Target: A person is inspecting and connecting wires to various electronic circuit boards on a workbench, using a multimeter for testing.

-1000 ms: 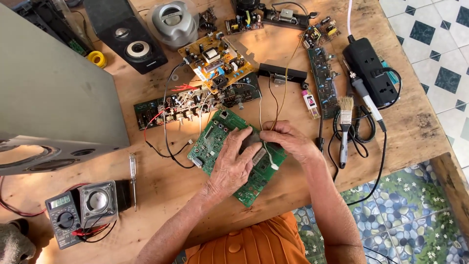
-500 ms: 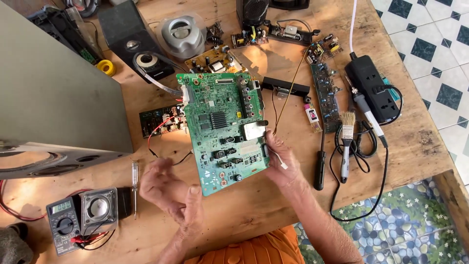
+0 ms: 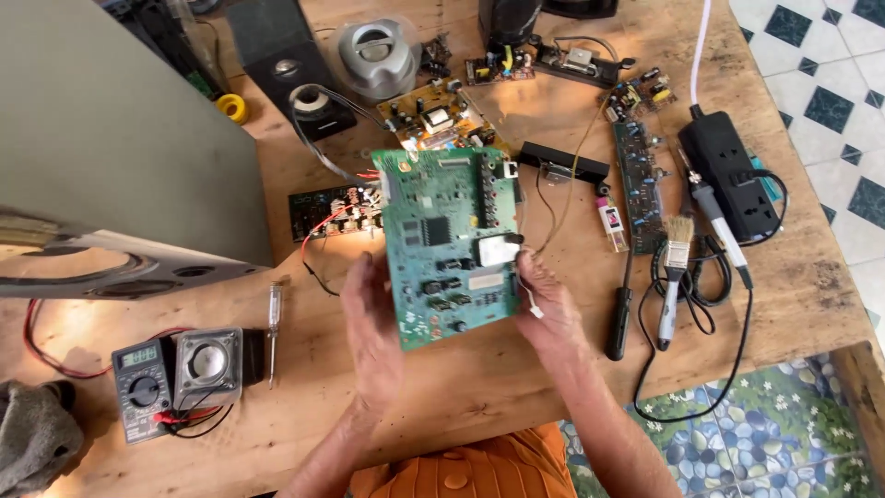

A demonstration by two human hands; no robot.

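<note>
A large green circuit board (image 3: 450, 242) is held upright above the wooden table (image 3: 479, 387), component side facing me. My left hand (image 3: 373, 323) grips its lower left edge from behind. My right hand (image 3: 546, 304) pinches its right edge, near a white square part on the board. A thin wire runs from the board's right side up toward the back of the table.
Behind the board lie a yellow circuit board (image 3: 433, 115), a dark board with red wires (image 3: 332, 210), a narrow green board (image 3: 636, 180), speakers (image 3: 295, 74), a black power strip (image 3: 728, 175), a soldering iron (image 3: 719, 221), a brush (image 3: 673, 277), a multimeter (image 3: 140, 387) and a screwdriver (image 3: 273, 323).
The board was lying on the table under both hands; it has been lifted and turned upright. My left hand moved from below the board to its left edge.
</note>
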